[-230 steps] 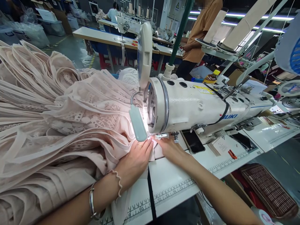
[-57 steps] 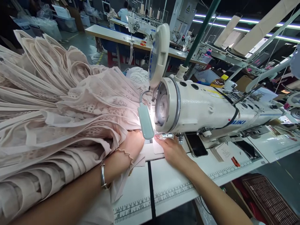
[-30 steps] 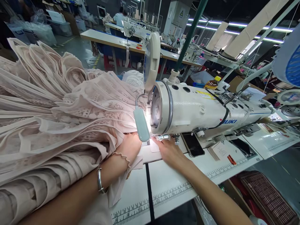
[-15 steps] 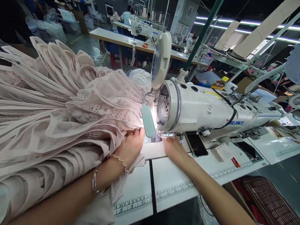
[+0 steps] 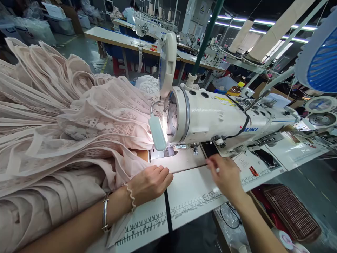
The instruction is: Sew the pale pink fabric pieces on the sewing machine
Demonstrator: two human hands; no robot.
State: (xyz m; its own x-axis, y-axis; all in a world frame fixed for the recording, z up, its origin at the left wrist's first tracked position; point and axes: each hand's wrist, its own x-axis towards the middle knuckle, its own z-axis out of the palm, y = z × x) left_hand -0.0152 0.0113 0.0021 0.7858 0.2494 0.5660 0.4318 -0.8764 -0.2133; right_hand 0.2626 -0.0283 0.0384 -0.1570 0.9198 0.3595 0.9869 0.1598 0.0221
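A big heap of pale pink lace fabric [image 5: 65,123] covers the left of the white sewing table [image 5: 189,203]. My left hand [image 5: 151,182] lies at the heap's near edge with its fingers curled, and a fabric strip runs under the wrist. My right hand [image 5: 226,175] is blurred, a little above the table in front of the white sewing machine [image 5: 210,119]. Its fingers pinch a small white item [image 5: 217,170]. The needle plate [image 5: 160,153] under the lit lamp [image 5: 157,133] is bare.
A dark phone [image 5: 209,149] and paper tags [image 5: 244,162] lie under the machine arm. A round magnifier [image 5: 167,63] stands above the machine head and a blue fan [image 5: 319,59] is at the right. Other sewing tables [image 5: 118,38] stand behind.
Both hands have left the needle. The left hand pulled back towards me with the fabric edge. The right hand swung right, in front of the phone.
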